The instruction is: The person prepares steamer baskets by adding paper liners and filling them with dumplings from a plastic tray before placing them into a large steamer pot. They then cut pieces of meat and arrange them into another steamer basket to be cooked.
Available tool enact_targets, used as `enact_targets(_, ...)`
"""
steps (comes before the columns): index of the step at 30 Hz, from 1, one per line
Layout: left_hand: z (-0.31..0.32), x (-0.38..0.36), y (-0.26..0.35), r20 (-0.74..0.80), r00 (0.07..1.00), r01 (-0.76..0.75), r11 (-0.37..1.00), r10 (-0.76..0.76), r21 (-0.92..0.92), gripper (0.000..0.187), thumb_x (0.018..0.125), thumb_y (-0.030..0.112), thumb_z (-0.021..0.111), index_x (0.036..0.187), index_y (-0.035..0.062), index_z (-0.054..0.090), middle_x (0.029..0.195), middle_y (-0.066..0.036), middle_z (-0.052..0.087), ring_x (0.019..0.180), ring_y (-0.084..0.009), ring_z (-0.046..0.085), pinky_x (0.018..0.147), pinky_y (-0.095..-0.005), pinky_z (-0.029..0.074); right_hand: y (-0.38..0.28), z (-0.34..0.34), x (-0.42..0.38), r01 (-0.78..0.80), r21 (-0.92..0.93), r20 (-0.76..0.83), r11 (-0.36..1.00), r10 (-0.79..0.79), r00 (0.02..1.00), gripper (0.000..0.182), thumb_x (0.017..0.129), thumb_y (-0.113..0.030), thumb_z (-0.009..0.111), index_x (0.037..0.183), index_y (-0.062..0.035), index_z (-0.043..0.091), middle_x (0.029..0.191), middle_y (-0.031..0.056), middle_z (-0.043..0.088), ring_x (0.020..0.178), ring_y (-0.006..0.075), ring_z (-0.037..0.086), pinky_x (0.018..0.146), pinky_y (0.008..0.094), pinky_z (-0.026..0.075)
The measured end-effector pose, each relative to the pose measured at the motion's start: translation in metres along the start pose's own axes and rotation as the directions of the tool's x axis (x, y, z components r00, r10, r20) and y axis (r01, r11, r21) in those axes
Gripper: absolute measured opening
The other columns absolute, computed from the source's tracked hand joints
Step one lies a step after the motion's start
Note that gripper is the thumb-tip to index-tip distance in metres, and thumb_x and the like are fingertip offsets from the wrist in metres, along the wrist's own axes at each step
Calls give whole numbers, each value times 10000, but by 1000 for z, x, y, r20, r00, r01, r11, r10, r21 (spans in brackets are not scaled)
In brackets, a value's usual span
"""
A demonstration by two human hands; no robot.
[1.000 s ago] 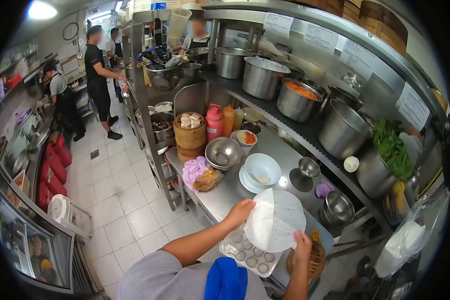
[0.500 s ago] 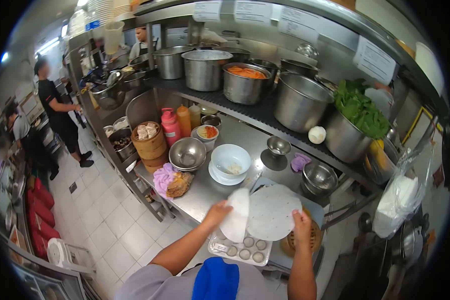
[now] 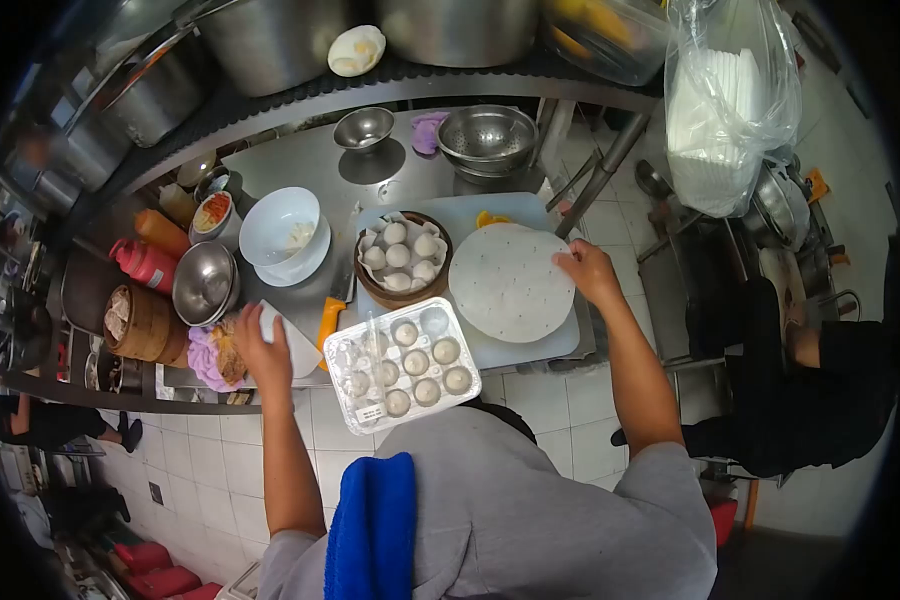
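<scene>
Amid paper handling, the right hand [image 3: 587,270] pinches a round, white, perforated paper sheet [image 3: 511,283] over the pale-blue rectangular board [image 3: 560,337], seemingly needing a light, edge-only hold, while the left hand [image 3: 263,350] meets a folded-looking white paper piece [image 3: 298,350], grip unclear.

Your head carries this view, looking steeply down past your grey shirt [image 3: 560,510]. It sits near enough to frame your left hand [image 3: 262,350], right hand [image 3: 590,275] and worktop [image 3: 275,160], yet wide enough for the shelf [image 3: 260,122] and floor [image 3: 582,415].
</scene>
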State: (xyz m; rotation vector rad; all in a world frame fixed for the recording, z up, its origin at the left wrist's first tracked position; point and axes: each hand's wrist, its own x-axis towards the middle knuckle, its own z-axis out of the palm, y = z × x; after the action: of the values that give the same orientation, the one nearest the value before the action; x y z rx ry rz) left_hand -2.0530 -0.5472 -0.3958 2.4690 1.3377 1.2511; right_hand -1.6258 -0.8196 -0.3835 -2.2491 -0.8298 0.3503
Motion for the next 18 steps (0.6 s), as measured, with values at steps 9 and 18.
enact_targets(9,81,32,200,287,657,-479,680,697,-555,254,741,131,626,958,0,609,1048,-157,594,1038,-335,544,893,-411,444,18,-14,2,75,-263,-241,962,-141,960,472,801,-384,665,1113,-37,601,1009,188,643,912,334,622,785,395,481)
enact_targets(18,-6,104,228,-113,797,-507,555,594,-659,283,767,128,710,1026,48,629,1120,-123,601,964,-293,616,823,-362,509,-104,-63,-56,164,334,217,928,-245,945,233,793,-115,682,995,-1,651,788,69,629,655,128,606,569,257,479)
